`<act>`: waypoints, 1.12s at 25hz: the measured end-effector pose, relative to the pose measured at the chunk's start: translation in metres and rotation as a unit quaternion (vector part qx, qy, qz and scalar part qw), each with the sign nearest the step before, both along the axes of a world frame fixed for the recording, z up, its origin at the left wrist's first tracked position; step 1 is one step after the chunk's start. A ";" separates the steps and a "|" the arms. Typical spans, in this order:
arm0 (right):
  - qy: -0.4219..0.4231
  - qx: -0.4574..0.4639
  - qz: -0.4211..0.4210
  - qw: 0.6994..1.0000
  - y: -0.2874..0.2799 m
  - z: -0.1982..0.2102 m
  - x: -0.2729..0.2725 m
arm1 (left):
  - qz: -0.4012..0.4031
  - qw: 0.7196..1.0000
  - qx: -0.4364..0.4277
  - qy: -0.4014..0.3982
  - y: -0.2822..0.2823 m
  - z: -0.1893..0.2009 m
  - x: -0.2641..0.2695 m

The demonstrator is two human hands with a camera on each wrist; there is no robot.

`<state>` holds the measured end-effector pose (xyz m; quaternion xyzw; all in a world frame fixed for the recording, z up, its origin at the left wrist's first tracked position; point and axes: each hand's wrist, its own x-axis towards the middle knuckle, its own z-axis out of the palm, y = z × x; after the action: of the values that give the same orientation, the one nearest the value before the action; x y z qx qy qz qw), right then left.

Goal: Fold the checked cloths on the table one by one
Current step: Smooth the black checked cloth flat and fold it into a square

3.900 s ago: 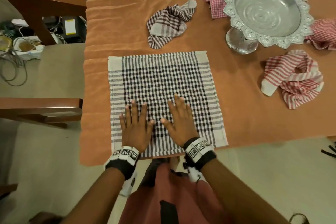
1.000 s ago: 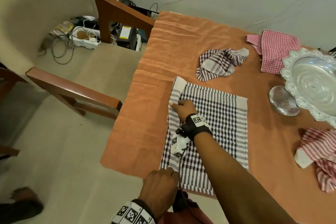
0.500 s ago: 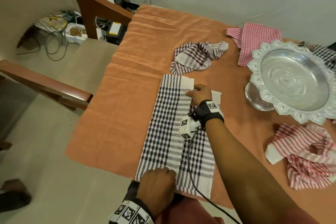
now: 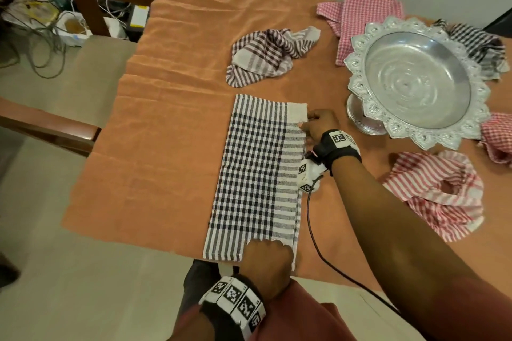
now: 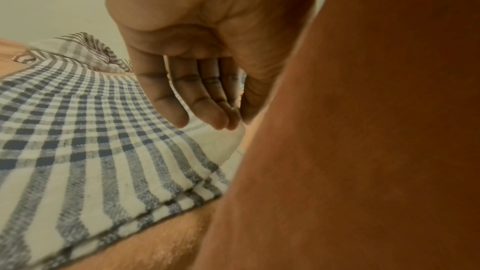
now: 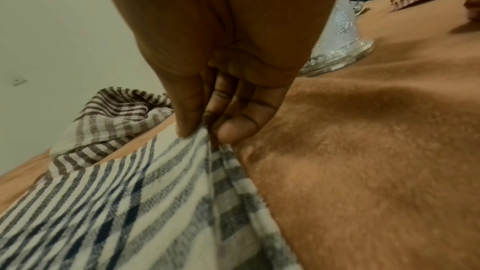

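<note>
Black cloth (image 4: 257, 174) folded in half, centre of tabletop (image 4: 171, 124).
Right hand (image 4: 321, 123) grip pinches its 1 o'clock corner; left hand (image 4: 267, 260), fingers hidden from above, pinches the 5 o'clock corner. Far cloth at 2 o'clock hidden behind the bowl (image 4: 415, 77).

The folded cloth (image 4: 257, 174) lies flat on the table cover (image 4: 166, 124) at the near edge, with the left hand (image 4: 267, 263) on its near right corner and the right hand (image 4: 318, 123) at its far right corner. Behind it sits a crumpled cloth (image 4: 266, 55), and to the right stands the pedestal bowl (image 4: 415, 80). Another cloth (image 4: 357, 11) lies behind the bowl, one more (image 4: 440, 196) lies in front of it, and a chair (image 4: 55, 124) stands left of the table.
</note>
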<state>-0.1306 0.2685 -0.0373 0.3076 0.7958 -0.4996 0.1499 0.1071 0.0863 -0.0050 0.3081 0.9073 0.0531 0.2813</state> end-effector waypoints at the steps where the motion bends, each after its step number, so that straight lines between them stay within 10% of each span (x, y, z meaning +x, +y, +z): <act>1: -0.008 0.012 0.010 1.000 0.004 -0.001 0.000 | -0.002 1.000 -0.006 -0.001 0.002 -0.004 0.002; 15: -0.016 0.164 0.099 0.981 0.014 0.001 -0.001 | -0.035 0.999 0.006 -0.017 0.014 -0.012 0.004; 20: 0.021 0.246 0.188 0.951 0.002 0.006 -0.004 | 0.131 0.989 0.069 0.011 -0.024 -0.009 -0.002; 28: 0.115 0.300 0.370 0.871 -0.062 0.014 -0.035 | 0.446 0.893 0.057 0.001 -0.119 -0.029 0.010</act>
<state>-0.1658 0.2061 -0.0233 -0.0391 0.9747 -0.1763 0.1319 0.1168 -0.0326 -0.0341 -0.1132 0.9450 0.2242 0.2096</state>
